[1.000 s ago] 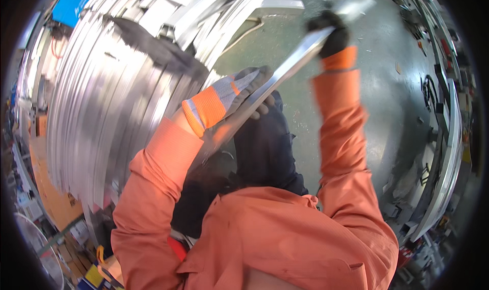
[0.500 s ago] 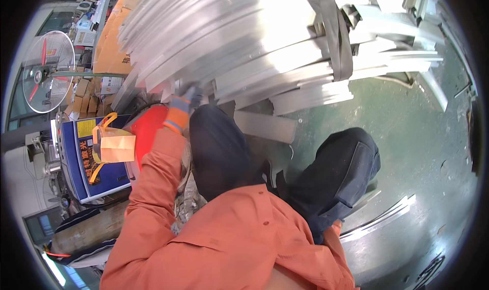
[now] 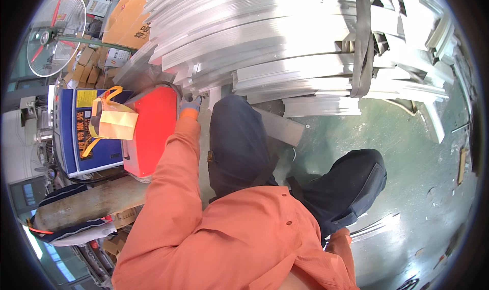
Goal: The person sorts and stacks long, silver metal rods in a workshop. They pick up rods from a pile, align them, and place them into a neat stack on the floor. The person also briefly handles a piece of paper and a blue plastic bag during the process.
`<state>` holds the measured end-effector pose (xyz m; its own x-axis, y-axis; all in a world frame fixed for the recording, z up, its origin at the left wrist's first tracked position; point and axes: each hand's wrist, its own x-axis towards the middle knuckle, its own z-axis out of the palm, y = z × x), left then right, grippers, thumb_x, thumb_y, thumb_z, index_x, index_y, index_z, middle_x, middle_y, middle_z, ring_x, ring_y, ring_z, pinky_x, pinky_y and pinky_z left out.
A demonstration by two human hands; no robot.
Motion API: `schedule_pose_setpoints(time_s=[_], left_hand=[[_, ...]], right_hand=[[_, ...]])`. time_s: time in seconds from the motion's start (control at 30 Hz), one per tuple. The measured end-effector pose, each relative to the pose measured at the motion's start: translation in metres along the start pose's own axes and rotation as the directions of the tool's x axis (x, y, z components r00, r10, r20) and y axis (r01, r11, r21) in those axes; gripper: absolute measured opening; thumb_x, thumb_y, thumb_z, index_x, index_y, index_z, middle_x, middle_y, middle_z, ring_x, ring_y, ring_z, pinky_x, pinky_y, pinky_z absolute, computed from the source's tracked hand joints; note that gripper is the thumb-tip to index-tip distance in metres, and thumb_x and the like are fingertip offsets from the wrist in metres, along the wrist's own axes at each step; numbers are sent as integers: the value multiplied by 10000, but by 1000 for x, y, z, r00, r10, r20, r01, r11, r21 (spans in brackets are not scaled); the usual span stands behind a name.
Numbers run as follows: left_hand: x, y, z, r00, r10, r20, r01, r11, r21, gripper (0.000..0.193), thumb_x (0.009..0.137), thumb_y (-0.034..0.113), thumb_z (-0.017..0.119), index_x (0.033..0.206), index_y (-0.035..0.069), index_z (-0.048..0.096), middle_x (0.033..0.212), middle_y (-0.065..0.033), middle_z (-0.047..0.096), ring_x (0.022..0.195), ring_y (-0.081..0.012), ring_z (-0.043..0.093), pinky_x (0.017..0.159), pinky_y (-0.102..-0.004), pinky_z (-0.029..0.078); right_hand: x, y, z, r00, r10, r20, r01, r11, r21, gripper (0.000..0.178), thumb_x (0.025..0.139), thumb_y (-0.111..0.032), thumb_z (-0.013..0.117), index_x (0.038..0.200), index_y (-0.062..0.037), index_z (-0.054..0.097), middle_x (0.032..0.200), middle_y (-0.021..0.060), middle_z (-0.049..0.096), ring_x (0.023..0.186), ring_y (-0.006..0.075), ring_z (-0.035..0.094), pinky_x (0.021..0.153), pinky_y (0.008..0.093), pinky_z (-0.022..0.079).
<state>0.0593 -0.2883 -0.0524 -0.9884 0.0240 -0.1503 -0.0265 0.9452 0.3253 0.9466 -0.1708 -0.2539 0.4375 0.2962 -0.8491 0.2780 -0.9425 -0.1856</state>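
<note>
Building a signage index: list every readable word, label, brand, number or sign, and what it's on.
Wording not transcribed; locations only:
Blue cabinet: large orange characters on a dark panel, legible.
Same cabinet: yellow label, print too small to read.
Brown cardboard: dark characters, partly legible.
White carton: print too small.

Left hand (image 3: 191, 105), guiding long metal bar one second ago, now resting beside red case (image 3: 153, 132). Right cuff (image 3: 345, 233), raised then, now showing low behind bent leg (image 3: 346, 188). Fan (image 3: 46, 36) coming fully into view.
</note>
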Motion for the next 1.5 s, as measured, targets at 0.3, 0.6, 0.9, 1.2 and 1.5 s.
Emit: schedule_pose_setpoints(time_s=[0.3,0.6,0.9,1.2,1.5], left_hand=[[58,168,-64,527,504,-684,-756,646,-106,530,735,318,790,1172,77,614,1135,-177,622,1096,-386,561,978,-463,447],[72,382,-195,651,752,102,-633,464,619,1304,598,736,748,1570,305,-5,1638,-131,26,1495,-397,63,1187,-554,145],[102,425,-185,672,678,300,-655,354,668,1282,603,570,816,1571,292,23,1592,-209,161,1455,-427,192,1162,-523,270],[107,428,-189,647,681,343,-694,339,635,1380,557,544,855,1566,90,31,1602,-202,143,1450,-349,263,1165,-389,298],[81,414,-192,570,792,218,-695,323,642,1297,545,545,851,1550,142,139,1563,-218,207,1421,-383,291,1160,-448,303]], right_hand=[[76,-180,-93,806,-478,-349,589,706,393,330,864,-323,682,1182,-266,614,797,12,689,597,111,498,557,303,417],[-67,-268,4,689,-708,-153,724,681,112,649,879,-130,669,1452,-274,400,1362,120,505,1108,242,585,891,407,476],[-102,-241,-71,830,-507,-231,556,722,413,698,828,-244,788,1427,-305,435,1334,55,554,944,141,596,654,340,439],[-121,-245,-49,714,-627,-312,700,627,342,618,833,-269,790,1383,-283,510,1283,79,582,904,126,619,600,290,424],[-98,-225,-78,760,-588,-277,650,678,344,717,836,-296,782,1447,-241,413,1163,7,602,677,56,515,486,219,387]])
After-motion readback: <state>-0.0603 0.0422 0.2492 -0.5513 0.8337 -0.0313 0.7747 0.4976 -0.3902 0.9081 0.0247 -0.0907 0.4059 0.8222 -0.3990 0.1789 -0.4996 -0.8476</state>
